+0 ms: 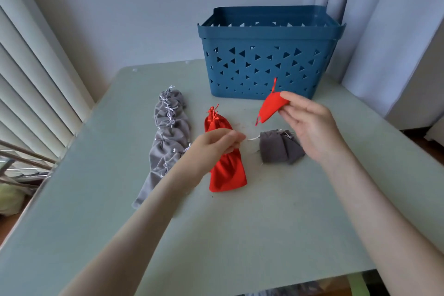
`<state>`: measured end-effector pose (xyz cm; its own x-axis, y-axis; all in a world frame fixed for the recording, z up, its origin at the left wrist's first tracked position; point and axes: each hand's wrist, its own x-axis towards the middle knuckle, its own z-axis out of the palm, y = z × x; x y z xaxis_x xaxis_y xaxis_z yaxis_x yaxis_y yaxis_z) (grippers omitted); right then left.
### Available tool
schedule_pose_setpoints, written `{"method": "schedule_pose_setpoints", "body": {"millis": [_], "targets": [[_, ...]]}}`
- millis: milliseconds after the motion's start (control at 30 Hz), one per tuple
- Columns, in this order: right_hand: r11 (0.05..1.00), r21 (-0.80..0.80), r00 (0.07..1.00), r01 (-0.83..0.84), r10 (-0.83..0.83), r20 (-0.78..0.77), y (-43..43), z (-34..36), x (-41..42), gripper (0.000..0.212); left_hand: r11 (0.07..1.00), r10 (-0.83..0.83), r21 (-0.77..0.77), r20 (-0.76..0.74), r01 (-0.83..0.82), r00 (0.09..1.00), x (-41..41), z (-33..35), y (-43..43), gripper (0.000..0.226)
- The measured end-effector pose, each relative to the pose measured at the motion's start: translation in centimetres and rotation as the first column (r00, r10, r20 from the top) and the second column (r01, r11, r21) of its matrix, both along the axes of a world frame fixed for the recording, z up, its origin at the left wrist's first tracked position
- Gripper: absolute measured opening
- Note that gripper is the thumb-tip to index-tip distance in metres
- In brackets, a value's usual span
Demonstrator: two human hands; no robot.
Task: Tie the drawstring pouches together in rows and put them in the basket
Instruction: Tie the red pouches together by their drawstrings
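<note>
Right hand [310, 127] raised off the bench [264, 228], thumb and fingertips pinching one loose red pouch [270, 107] by its edge, the other fingers loosely spread; the pouch hangs tilted, one cord end up, one down. Left hand [216, 145] is curled tight, its fingertips pinching a pale drawstring [253, 138] that runs toward 3 o'clock to the dark grey pouches [278, 148] lying mid-bench. These look like two, overlapped; the seam between them is hard to make out. Red row [227, 173] lies flat under the left wrist, knotted end toward 12 o'clock; the count is unclear and its middle is hidden by the hand. Light grey row [169, 132] runs along the 9 o'clock side as one long chain with several knots; the pouches are bunched too closely to count, and the forearm covers its near end. One blue basket [264, 67] stands upright at 12 o'clock on the far edge, its inside not visible. Both forearms are cut off at the bottom of the view.
</note>
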<state>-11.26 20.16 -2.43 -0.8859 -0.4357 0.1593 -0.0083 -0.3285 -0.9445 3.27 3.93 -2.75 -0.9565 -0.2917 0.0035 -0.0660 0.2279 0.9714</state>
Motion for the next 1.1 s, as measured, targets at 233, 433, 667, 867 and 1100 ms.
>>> {"method": "schedule_pose_setpoints", "body": {"millis": [233,433,667,867,1100], "targets": [[0.851,-0.184,0.848,-0.492,0.517,0.121,-2.3,-0.6,3.9,0.036,0.744,0.084,0.655,0.100,-0.130,0.991,0.9,0.3,-1.2,0.058],[0.658,-0.194,0.653,-0.728,0.751,0.096,-3.8,-0.8,5.0,0.026,0.605,0.097,0.760,0.226,-0.238,0.969,1.9,0.1,-2.2,0.046],[0.742,0.166,0.760,-0.650,0.639,0.118,-5.7,-1.4,5.2,0.031,0.732,0.238,0.650,0.037,-0.205,0.970,3.3,-1.1,-2.0,0.021],[0.866,0.197,0.885,-0.460,0.466,0.017,-6.3,-2.6,5.7,0.015,0.825,0.284,0.492,0.065,-0.278,0.957,3.4,-2.5,-1.2,0.025],[0.835,0.241,0.847,-0.496,0.526,-0.078,-5.7,-2.6,5.7,0.023,0.843,0.319,0.446,0.039,-0.302,0.947,3.1,-2.4,-0.4,0.036]]}}
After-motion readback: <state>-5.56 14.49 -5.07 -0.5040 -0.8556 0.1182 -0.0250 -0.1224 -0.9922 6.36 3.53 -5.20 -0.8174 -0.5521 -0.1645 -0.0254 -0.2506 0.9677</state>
